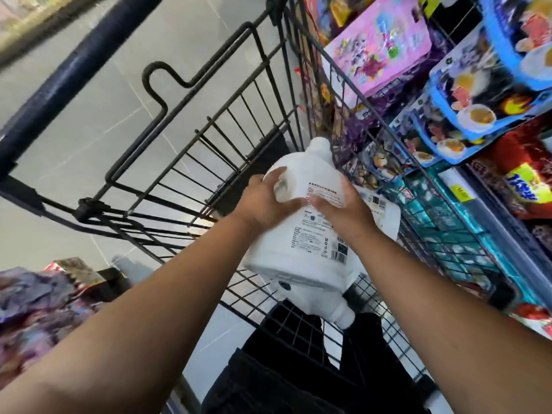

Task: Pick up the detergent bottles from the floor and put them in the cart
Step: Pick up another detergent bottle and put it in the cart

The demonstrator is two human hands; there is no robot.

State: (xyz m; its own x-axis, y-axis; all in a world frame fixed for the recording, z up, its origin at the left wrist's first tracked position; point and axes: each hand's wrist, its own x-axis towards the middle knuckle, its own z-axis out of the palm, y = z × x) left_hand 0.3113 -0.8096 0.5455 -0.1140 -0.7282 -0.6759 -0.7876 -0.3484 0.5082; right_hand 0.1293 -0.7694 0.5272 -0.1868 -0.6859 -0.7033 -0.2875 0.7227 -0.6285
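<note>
Detergent bottle (298, 243) | gripped by left hand (265, 204) and right hand (343, 212) over cart (89, 209) | lower bottle (322, 300) mostly hidden

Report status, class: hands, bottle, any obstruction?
Left hand and right hand grip white detergent bottle over cart. Another bottle lies in basket beneath. Nothing blocking.

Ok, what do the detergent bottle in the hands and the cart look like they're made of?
Detergent bottle: likely moulded plastic, opaque white, smooth with a dull sheen, with rounded shoulders and a printed label. Cart: probably coated steel wire, with thin black rods crossed in a grid and a slight gloss. Its handle looks like dark blue plastic, though it is blurred.
</note>
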